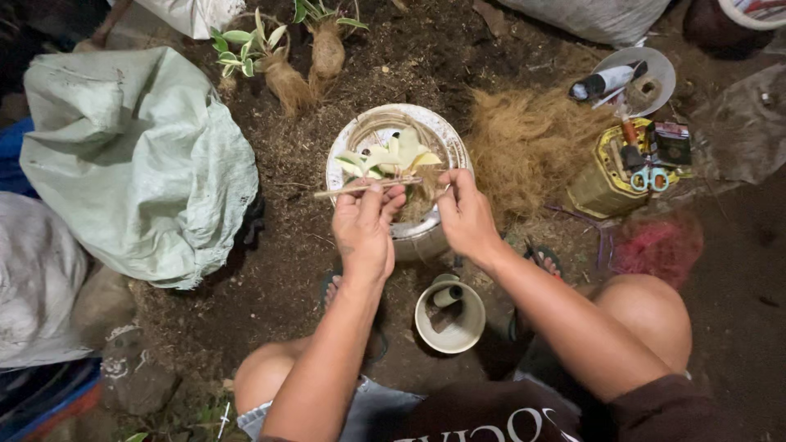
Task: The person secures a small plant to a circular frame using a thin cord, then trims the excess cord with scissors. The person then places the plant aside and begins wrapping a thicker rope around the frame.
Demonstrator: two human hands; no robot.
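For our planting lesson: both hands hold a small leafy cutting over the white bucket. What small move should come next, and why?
Probably draw the string tighter: the left hand pins the cutting against a thin stick while the right hand pinches a strand beside its fibre-wrapped base, over the bucket.

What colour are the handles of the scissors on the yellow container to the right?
Light blue handles on the scissors, clearest in the head view, atop the yellow container.

Bare soil left of the white bowl (340, 155) lies open (sack (139, 164) beyond), coconut fibre (524, 147) crowding right.
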